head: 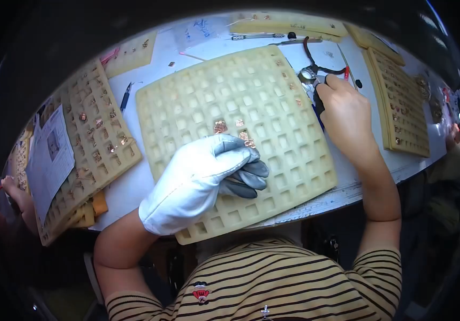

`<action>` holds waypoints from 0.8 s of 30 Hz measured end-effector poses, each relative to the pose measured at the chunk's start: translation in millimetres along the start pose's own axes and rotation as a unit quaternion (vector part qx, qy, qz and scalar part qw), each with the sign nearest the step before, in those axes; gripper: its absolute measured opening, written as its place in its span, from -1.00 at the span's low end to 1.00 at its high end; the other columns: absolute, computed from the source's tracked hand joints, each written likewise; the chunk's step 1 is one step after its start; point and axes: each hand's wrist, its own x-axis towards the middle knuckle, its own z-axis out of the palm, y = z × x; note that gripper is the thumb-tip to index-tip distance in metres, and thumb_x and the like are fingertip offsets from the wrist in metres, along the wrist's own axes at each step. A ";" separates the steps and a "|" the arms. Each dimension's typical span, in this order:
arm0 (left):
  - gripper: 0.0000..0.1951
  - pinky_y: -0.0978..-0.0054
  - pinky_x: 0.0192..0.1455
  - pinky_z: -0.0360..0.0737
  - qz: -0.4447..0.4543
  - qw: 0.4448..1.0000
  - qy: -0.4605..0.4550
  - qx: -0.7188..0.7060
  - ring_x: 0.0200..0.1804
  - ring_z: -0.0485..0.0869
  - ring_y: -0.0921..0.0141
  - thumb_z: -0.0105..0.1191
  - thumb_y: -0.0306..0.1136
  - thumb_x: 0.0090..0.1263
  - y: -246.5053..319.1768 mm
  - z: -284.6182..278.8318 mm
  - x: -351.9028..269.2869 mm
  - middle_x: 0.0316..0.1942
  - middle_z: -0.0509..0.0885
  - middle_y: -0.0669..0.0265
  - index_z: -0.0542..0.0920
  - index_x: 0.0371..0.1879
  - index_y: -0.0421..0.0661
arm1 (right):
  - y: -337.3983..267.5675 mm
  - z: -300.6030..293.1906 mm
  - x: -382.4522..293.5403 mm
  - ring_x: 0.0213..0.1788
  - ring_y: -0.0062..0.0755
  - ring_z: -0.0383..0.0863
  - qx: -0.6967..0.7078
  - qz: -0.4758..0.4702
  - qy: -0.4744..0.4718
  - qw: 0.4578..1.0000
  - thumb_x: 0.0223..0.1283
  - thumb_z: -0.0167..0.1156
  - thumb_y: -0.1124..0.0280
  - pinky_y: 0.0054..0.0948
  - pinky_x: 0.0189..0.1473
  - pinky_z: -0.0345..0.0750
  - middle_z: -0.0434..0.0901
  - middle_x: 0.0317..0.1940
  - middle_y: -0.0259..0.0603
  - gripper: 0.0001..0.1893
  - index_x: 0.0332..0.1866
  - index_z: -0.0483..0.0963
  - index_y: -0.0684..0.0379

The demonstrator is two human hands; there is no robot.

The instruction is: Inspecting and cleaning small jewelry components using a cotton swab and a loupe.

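Observation:
My left hand, in a white glove with grey fingers, is above a pale yellow foam tray with rows of square pockets. Its thumb and forefinger pinch a small copper-coloured metal piece. More copper-coloured pieces lie in pockets just beyond the fingertips, and others run along the tray's right side. My bare right hand, with dark covers on its fingertips, is at the tray's right edge. Its fingers reach a shiny round metal item beside dark-handled pliers; whether they grip anything is hidden.
At left, another foam tray holds metal pieces and a printed sheet. A pen lies between the trays. Stacked foam trays stand at right. A pin vise lies at the back. Another person's hand shows far left.

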 end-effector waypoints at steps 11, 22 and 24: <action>-0.72 0.48 -0.20 0.62 0.004 1.000 0.021 -0.006 -0.30 0.67 0.37 0.00 -0.31 0.38 -2.3 2.2 -0.2 -0.29 0.65 0.14 0.51 -0.16 -0.33 | -26.8 -36.6 2.6 -0.51 -0.33 0.44 0.300 -0.201 0.086 0.929 -0.28 0.30 0.61 -0.38 -0.40 0.43 0.42 -0.56 -0.26 -0.72 -0.30 0.59 0.25; -0.71 0.51 -0.17 0.61 0.006 1.000 0.019 0.013 -0.27 0.67 0.39 -0.01 -0.29 0.40 -3.7 3.2 1.6 -0.28 0.65 0.16 0.50 -0.14 -0.32 | -31.1 -36.7 2.2 -0.53 -0.29 0.46 0.307 -0.255 0.101 0.912 -0.36 0.33 0.52 -0.33 -0.37 0.50 0.42 -0.58 -0.25 -0.77 -0.43 0.58 0.27; -0.70 0.50 -0.16 0.61 0.016 0.999 0.018 0.036 -0.26 0.66 0.39 -0.01 -0.29 0.41 -5.4 2.6 2.5 -0.27 0.65 0.16 0.49 -0.12 -0.33 | -31.8 -36.8 2.2 -0.54 -0.28 0.45 0.311 -0.257 0.094 0.910 -0.36 0.31 0.53 -0.34 -0.39 0.48 0.40 -0.59 -0.24 -0.79 -0.46 0.56 0.29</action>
